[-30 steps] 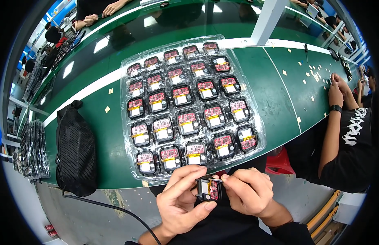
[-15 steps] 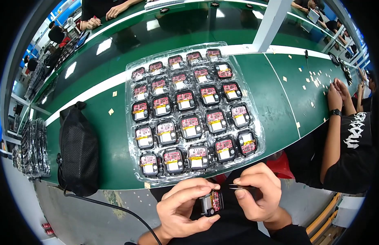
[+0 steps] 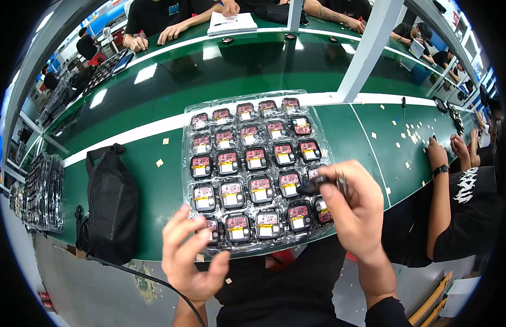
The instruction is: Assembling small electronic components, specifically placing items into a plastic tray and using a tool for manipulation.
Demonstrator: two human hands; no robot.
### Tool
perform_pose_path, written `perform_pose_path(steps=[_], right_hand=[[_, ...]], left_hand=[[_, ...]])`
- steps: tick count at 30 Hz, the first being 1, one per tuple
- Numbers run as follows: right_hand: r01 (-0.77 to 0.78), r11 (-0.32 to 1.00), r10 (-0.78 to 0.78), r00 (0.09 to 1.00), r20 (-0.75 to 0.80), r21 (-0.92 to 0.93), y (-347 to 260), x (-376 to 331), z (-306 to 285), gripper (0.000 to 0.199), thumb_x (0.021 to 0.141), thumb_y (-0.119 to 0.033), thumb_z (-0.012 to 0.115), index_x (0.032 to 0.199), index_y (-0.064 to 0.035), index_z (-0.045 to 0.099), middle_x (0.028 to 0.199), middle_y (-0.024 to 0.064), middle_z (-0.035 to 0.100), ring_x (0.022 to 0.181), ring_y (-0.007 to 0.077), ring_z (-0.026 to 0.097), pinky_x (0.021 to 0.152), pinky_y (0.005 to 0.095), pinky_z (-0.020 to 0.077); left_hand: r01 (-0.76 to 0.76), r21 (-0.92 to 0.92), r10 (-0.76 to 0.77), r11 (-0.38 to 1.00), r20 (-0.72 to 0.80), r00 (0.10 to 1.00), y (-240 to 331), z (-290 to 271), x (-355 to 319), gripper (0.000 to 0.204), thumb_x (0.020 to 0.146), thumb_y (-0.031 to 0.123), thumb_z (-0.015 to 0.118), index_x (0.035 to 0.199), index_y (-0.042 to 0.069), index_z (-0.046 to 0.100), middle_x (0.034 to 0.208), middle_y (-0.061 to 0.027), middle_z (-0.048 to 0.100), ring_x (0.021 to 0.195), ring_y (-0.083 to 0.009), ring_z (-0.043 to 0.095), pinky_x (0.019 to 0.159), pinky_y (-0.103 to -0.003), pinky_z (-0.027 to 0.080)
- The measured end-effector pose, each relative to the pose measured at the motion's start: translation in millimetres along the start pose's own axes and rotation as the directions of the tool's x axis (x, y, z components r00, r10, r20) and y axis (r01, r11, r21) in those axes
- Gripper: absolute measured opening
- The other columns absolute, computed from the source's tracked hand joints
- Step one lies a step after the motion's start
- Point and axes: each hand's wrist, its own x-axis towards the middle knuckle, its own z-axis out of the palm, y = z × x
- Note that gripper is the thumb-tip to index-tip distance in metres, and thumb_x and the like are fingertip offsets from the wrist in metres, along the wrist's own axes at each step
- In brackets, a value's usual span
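A clear plastic tray lies on the green bench, holding rows of small black square cases with red circuit boards, such as this case. My right hand is over the tray's right side, its thumb and fingers closed on a dark case seen edge-on and blurred. Thin metal tweezers are also held between those fingers. At the tray's near left corner, my left hand is open with fingers spread and nothing in it. Its fingertips partly cover one case there; my right hand hides others.
To the left lie a black mesh bag with a cable and a stack of clear trays. A grey post rises behind the tray. Small tan squares are scattered at right near a co-worker's arm. Other people sit across the bench.
The case has passed from my left hand to my right, which has moved up over the tray with the tweezers. My left hand has opened and shifted left. The view has tilted up.
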Motion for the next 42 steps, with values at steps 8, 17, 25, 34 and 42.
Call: perform_pose_path(steps=[8,17,25,34,42], right_hand=[[0.031,0.941,0.024,0.987,0.160,-0.336,51,108,20,0.018,0.094,-0.007,0.069,0.109,-0.0007,0.061,0.094,0.0201,0.071,0.088,0.0388,0.069,0.076,0.0436,0.0528],[0.214,0.762,-0.041,0.958,0.285,-0.611,65,112,38,0.013,0.093,-0.015,0.068,0.103,-0.0069,0.070,0.108,0.0079,0.066,0.091,0.0365,0.070,0.079,0.0490,0.0569],[0.282,0.664,0.087,0.890,0.447,-0.692,45,119,31,0.015,0.092,-0.014,0.065,0.102,-0.0085,0.074,0.114,0.0115,0.065,0.091,0.0345,0.071,0.084,0.0477,0.0576],[0.012,0.853,0.010,0.999,0.039,-0.522,32,76,-17,0.021,0.093,-0.010,0.069,0.111,-0.0014,0.072,0.096,0.0152,0.066,0.083,0.0323,0.067,0.075,0.0404,0.0537],[-0.218,0.621,0.136,0.976,-0.170,-0.753,89,-2,-40,0.024,0.093,-0.015,0.070,0.115,-0.0047,0.069,0.099,0.0149,0.063,0.081,0.0369,0.068,0.070,0.0458,0.0531]], left_hand=[[0.560,-0.244,-0.595,0.792,-0.101,0.797,-65,-7,-22,0.029,0.104,0.007,0.055,0.129,-0.007,0.059,0.136,-0.0154,0.057,0.129,-0.0227,0.056,0.115,-0.038,0.041],[0.494,-0.265,-0.538,0.828,-0.132,0.832,-61,-5,-14,0.024,0.100,0.006,0.060,0.120,-0.007,0.064,0.129,-0.0162,0.060,0.121,-0.0246,0.060,0.109,-0.037,0.046],[0.491,-0.213,-0.520,0.845,-0.112,0.847,-61,-7,-17,0.022,0.096,0.008,0.063,0.113,-0.006,0.067,0.123,-0.0178,0.063,0.118,-0.0267,0.061,0.106,-0.038,0.046],[0.508,-0.205,-0.539,0.837,-0.143,0.830,-60,-9,-20,0.022,0.093,0.009,0.065,0.110,-0.005,0.068,0.121,-0.0182,0.065,0.117,-0.0290,0.062,0.105,-0.039,0.046],[0.507,-0.140,-0.521,0.850,-0.085,0.850,-56,-5,-12,0.025,0.093,0.013,0.065,0.110,-0.004,0.069,0.119,-0.0189,0.067,0.114,-0.0307,0.063,0.103,-0.040,0.047]])
